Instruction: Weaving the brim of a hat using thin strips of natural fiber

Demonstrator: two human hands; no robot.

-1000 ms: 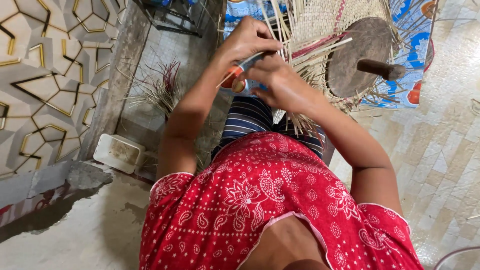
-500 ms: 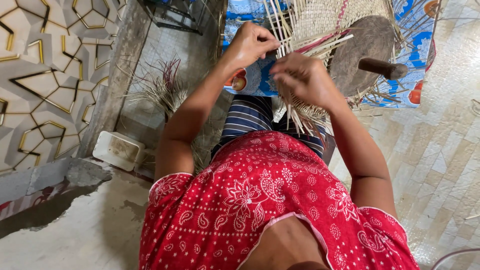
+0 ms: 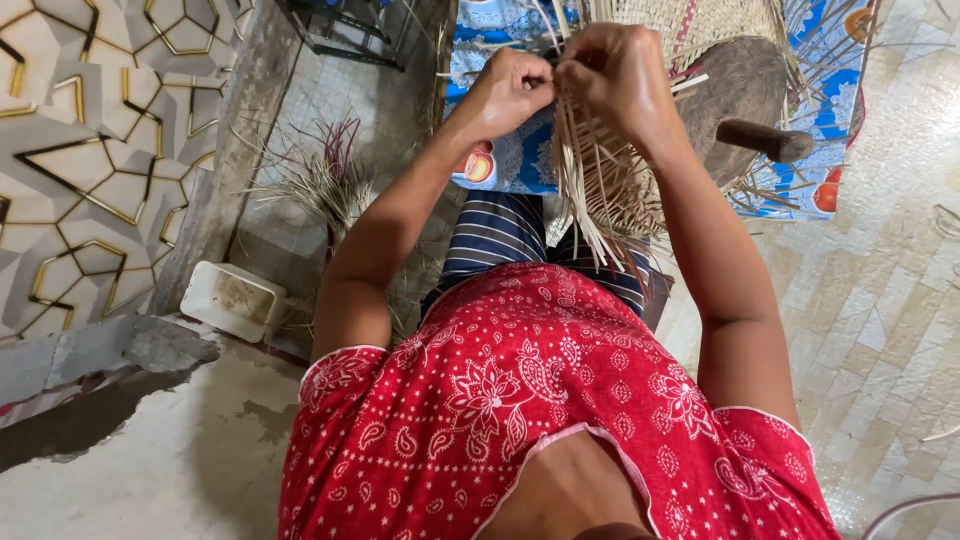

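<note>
The left hand (image 3: 512,88) is curled shut, pinching the pale straw strips (image 3: 590,190) at their top. The right hand (image 3: 618,72) sits touching it, fingers closed on the same strips. The loose strip ends hang over the lap, against the woven basket (image 3: 700,30) and its dark round wooden form (image 3: 740,85). Tiled floor (image 3: 880,300) lies open to the right; a wall stands close left. Both arms reach forward, elbows bent, hands meeting.

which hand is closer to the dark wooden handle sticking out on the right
Right. The right hand pinches the pale reed strips just left of the wooden handle; the left hand is beyond it, further left.
</note>
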